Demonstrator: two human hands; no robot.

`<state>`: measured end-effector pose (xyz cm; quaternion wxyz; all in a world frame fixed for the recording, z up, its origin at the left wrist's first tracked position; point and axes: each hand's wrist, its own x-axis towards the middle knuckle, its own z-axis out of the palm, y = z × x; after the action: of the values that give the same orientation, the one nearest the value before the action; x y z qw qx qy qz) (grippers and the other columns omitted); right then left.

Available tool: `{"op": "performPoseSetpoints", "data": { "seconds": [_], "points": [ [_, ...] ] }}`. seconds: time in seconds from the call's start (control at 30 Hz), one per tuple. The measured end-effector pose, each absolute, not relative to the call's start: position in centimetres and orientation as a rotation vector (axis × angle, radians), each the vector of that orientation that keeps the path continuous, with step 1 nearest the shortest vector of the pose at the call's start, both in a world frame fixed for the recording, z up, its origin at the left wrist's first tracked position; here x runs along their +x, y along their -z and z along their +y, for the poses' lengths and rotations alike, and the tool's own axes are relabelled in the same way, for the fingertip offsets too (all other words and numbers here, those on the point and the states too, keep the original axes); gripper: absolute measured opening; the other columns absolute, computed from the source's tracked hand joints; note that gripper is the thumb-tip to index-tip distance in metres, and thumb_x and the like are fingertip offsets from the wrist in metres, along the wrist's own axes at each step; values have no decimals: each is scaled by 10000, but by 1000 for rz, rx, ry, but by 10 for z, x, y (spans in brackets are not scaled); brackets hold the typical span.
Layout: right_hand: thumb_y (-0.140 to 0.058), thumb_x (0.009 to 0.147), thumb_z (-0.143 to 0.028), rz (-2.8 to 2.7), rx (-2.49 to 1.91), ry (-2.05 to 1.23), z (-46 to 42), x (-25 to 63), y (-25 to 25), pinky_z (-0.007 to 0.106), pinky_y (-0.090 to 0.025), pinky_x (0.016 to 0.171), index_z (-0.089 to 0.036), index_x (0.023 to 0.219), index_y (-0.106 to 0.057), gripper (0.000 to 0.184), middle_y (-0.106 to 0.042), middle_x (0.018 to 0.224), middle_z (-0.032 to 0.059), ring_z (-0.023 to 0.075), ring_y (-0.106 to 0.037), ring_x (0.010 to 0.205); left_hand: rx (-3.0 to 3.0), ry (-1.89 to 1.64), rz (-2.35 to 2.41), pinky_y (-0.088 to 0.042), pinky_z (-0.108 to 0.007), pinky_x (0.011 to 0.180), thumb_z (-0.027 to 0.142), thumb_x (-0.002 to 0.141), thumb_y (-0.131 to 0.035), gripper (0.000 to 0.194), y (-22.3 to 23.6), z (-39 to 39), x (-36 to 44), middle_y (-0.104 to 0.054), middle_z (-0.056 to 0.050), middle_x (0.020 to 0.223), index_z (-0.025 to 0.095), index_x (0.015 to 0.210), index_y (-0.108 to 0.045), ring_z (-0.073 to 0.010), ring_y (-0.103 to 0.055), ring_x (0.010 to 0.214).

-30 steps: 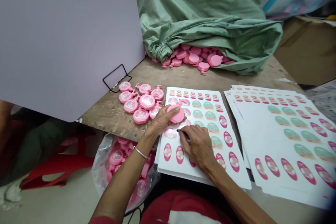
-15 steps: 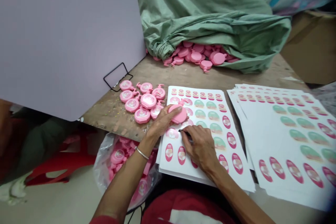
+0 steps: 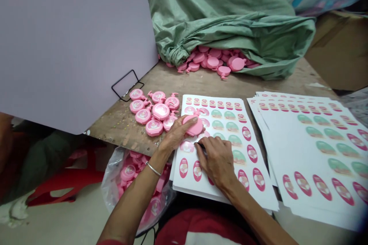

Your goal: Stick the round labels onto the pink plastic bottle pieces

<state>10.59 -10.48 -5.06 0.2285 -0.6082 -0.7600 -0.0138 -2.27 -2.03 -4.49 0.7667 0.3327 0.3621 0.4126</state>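
Note:
My left hand (image 3: 176, 134) is closed on a pink toy pump bottle (image 3: 193, 127), its plain round face up, over a sheet of stickers (image 3: 184, 185). To the right, my right hand (image 3: 217, 160) is closed round a small dark pointed tool (image 3: 199, 144), mostly hidden by the fingers. The tool's tip is at the edge of a pink oval sticker (image 3: 186, 146) on that sheet. Pink, green and magenta stickers are printed around both hands. Left of the sheet lie several pink pump bottles (image 3: 161, 111) with stickers on their faces.
A second fanned stack of sticker sheets (image 3: 276, 149) lies at the right. Behind, a green sack (image 3: 227, 4) spills plain pink bottles (image 3: 212, 62). Below the table edge hangs a clear bag (image 3: 110, 178) of pink pieces. A grey panel (image 3: 71, 38) and black wire stand (image 3: 128, 84) are at left.
The view has shifted very slightly. Both hands keep the same hold and place over the sheet.

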Motion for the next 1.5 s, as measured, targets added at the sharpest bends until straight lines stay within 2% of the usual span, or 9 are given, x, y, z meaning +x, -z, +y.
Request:
{"op": "performPoseSetpoints", "data": {
  "seconds": [0.33, 0.53, 0.7, 0.77, 0.83, 0.93, 1.13, 1.5],
  "points": [
    [-592, 868, -302, -2024, -1635, -116, -99, 108, 53, 342, -306, 725, -201, 798, -575, 124, -621, 698, 23, 200, -528, 716, 726, -887, 793, -569, -327, 712, 345, 765, -740, 369, 44, -20, -23, -705, -116, 906, 111, 1016, -602, -220, -709, 788],
    [-624, 853, -270, -1971, -1332, -80, -110, 104, 43, 354, -367, 717, -196, 777, -576, 117, -625, 663, 19, 173, -528, 656, 679, -865, 752, -574, -313, 725, 317, 760, -746, 362, 43, -17, -25, -702, -133, 871, 84, 994, -596, -226, -712, 796],
    [-630, 842, -359, -1587, -1404, -517, -106, 124, 19, 302, -444, 588, -214, 790, -593, 159, -639, 695, 15, 153, -557, 600, 654, -953, 763, -589, -323, 682, 313, 790, -716, 334, 40, -21, -27, -699, -114, 895, 121, 1029, -582, -203, -699, 760],
    [-626, 842, -400, -1454, -1465, -675, -97, 136, 11, 290, -476, 588, -217, 852, -655, 186, -692, 781, 28, 165, -611, 661, 666, -1002, 777, -590, -301, 641, 340, 800, -704, 325, 36, -25, -25, -695, -103, 921, 133, 1025, -592, -184, -683, 748],
    [-638, 830, -420, -1409, -1470, -738, -86, 145, 5, 299, -507, 654, -223, 923, -709, 229, -730, 906, 41, 191, -652, 786, 666, -1028, 801, -596, -295, 638, 401, 820, -674, 346, 29, -30, -23, -692, -109, 962, 130, 1024, -610, -186, -672, 787],
    [-648, 823, -421, -1425, -1418, -772, -76, 150, 2, 321, -522, 725, -229, 957, -739, 251, -737, 997, 47, 214, -658, 889, 611, -1036, 854, -609, -325, 684, 494, 855, -597, 426, 17, -39, -17, -691, -127, 1015, 120, 1056, -626, -213, -664, 877],
    [-644, 837, -408, -1470, -1378, -744, -73, 145, 5, 325, -513, 728, -225, 967, -743, 246, -739, 952, 38, 195, -656, 848, 574, -1051, 908, -615, -359, 715, 508, 877, -553, 465, 5, -54, -7, -693, -139, 1055, 104, 1087, -649, -236, -661, 942],
    [-632, 856, -372, -1528, -1363, -666, -74, 146, 4, 333, -509, 754, -212, 986, -734, 231, -736, 959, 49, 194, -654, 862, 562, -1037, 862, -614, -349, 741, 548, 891, -506, 509, 4, -57, -2, -693, -130, 1106, 123, 1134, -646, -227, -669, 952]
  ]
}}
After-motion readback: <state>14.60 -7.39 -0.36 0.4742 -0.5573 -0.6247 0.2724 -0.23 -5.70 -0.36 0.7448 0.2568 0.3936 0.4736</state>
